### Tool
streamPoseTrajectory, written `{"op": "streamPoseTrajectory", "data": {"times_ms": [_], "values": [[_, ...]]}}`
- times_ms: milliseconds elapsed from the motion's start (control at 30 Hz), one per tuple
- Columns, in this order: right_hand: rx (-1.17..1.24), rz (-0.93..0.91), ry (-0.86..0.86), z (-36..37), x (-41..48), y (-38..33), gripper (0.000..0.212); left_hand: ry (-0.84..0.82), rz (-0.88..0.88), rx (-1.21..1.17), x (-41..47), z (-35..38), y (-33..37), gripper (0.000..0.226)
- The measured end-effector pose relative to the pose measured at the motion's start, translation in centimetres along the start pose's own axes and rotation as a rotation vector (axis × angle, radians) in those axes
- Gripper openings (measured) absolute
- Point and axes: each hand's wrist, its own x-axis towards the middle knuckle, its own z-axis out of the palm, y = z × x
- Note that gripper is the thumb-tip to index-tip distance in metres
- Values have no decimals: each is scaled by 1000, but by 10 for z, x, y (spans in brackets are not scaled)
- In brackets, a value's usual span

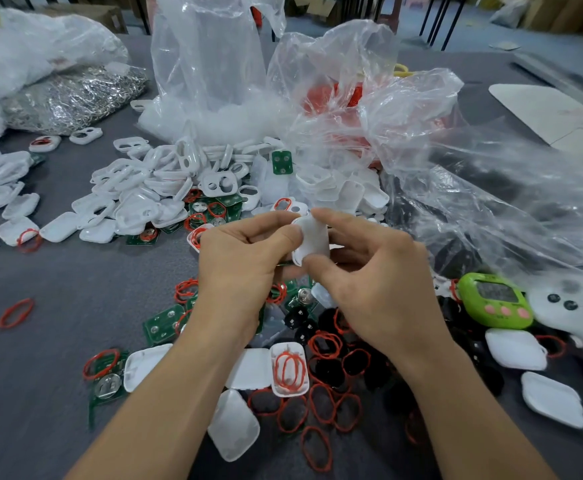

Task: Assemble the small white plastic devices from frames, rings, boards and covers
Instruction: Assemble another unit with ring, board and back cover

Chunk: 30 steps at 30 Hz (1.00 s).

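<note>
Above the grey tabletop, at the middle of the head view, both hands hold one white device up off the clutter. It stands roughly on end between them, its smooth outer shell towards the camera.

Judging by what lies around, the job is far from over. A big heap of loose white frames sits beyond the hands. Red rings are scattered near the wrists, a few of them lying in an open shell. Green boards lie under and beside the left forearm, and loose covers lie closest to the person. Two closed white cases at the right, near a green timer, may be finished units (I cannot tell from here whether they are complete inside). The piece in hand looks to be at the closing stage, with the shell being pressed together, though its seam is hidden by the fingers.

The left hand comes in from the lower left, knuckles up, its grip pinching the device's left edge with the thumb in front and the fingers curled behind. The right hand reaches from the lower right. Its grip pinches too, with the forefinger hooked over the top end and the thumb pressed on the lower end. Both forearms run low over the parts, wrists nearly straight.
</note>
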Motion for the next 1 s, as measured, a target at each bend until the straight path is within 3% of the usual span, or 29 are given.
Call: {"op": "streamPoseTrajectory", "data": {"times_ms": [167, 267, 433, 633, 767, 867, 1000], "values": [[366, 232, 38, -5, 9, -1, 14, -42, -4, -4, -2, 2, 2, 12], [502, 328, 14, -7, 11, -5, 19, -92, -9, -4, -4, 3, 4, 20], [450, 288, 26, -7, 9, -4, 26, -113, 29, 42, -7, 4, 3, 20], [322, 229, 128, -2, 6, 1, 9, -78, 93, 88, -9, 6, -1, 18], [288, 231, 172, 2, 6, 3, 10, -64, 105, 107, -9, 6, 0, 19], [384, 299, 90, -1, 8, 0, 10, -50, 81, 90, -8, 7, 1, 25], [452, 389, -182, -11, 12, -1, 14, -36, 26, 34, -7, 8, 3, 15]]}}
